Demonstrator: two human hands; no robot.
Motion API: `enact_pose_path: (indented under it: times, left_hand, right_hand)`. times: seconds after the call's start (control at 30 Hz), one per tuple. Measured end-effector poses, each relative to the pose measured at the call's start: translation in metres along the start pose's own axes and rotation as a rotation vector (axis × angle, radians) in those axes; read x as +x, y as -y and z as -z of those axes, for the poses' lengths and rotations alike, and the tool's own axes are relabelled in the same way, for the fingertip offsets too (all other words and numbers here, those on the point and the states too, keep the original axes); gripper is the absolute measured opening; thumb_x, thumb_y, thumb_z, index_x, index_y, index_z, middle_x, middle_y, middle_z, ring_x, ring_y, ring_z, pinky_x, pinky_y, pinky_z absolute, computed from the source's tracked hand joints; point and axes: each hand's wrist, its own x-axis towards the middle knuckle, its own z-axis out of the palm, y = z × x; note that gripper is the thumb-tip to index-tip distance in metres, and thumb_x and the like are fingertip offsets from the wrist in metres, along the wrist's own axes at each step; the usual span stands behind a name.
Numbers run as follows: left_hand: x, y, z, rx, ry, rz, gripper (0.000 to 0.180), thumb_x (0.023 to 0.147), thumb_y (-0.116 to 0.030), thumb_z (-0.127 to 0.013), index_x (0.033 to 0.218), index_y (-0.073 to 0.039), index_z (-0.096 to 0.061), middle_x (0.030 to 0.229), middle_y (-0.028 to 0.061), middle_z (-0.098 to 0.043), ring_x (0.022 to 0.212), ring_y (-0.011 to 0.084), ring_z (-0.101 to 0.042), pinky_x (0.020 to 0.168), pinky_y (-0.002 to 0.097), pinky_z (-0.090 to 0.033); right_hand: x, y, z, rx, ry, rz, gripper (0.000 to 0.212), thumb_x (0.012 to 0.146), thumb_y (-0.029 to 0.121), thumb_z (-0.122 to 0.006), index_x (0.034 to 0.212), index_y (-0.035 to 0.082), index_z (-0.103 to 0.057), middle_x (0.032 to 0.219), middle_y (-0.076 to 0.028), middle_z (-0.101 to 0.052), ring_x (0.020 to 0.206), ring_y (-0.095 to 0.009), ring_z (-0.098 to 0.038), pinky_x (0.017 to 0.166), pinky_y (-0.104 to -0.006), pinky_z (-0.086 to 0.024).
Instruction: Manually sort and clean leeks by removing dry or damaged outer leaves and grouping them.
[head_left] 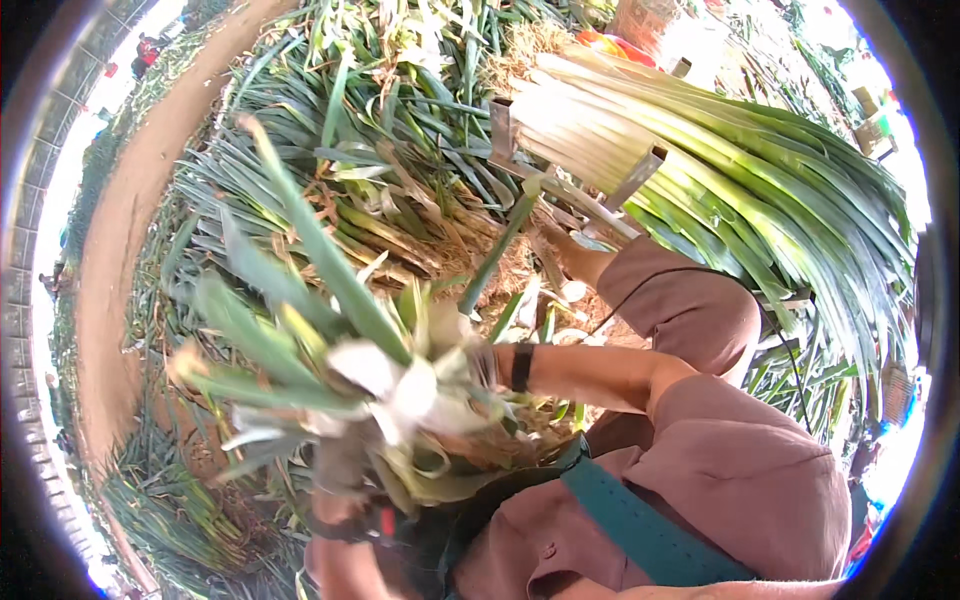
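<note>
A loose bunch of leeks (330,290), with green tops and pale, peeling outer leaves, is held up in front of my lap, smeared by motion. My right hand (478,362) reaches into it from the right, below a black wristband; leaves hide most of its fingers. From below, my left hand (338,490) grips the bunch, blurred, with a dark band with a red spot at its wrist. Dry, torn leaves hang down between both hands.
At the upper right, trimmed leeks (700,150) lie on a metal rack (590,205) with upright posts. Untrimmed leeks (390,215) with rooty ends are piled ahead. A brown dirt strip (135,220) curves along the left, and more leeks (190,510) lie at the lower left.
</note>
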Motion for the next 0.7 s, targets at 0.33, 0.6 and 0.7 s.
enact_pose_path:
  times: [0.33,0.6,0.7]
  left_hand:
    - [0.222,-0.025,0.120,0.630,-0.277,-0.183,0.042,0.095,-0.027,-0.059,0.122,0.004,-0.060,0.111,0.0150,-0.067,0.101,0.0218,-0.064,0.091,0.0329,-0.048]
    - [0.085,-0.043,0.159,0.091,-0.376,-0.108,0.038,0.096,-0.024,-0.059,0.122,0.004,-0.060,0.112,0.0142,-0.067,0.103,0.0205,-0.063,0.093,0.0319,-0.047]
    - [-0.007,-0.047,0.154,-0.229,-0.427,0.055,0.037,0.096,-0.023,-0.059,0.122,0.004,-0.060,0.112,0.0139,-0.067,0.104,0.0200,-0.063,0.094,0.0316,-0.047]
  right_hand:
    - [0.076,0.178,0.197,-0.822,-0.338,0.230,0.045,0.093,0.041,-0.061,0.122,0.006,-0.062,0.115,-0.011,-0.065,0.102,-0.024,-0.062,0.088,-0.0368,-0.050]
    - [0.122,0.171,0.161,-0.846,-0.072,0.169,0.048,0.093,0.041,-0.060,0.124,0.004,-0.060,0.118,-0.016,-0.064,0.105,-0.028,-0.063,0.091,-0.0394,-0.050]
    - [0.161,0.127,0.101,-0.757,0.101,0.108,0.049,0.094,0.041,-0.060,0.125,0.003,-0.060,0.120,-0.018,-0.064,0.106,-0.029,-0.064,0.092,-0.0404,-0.051]
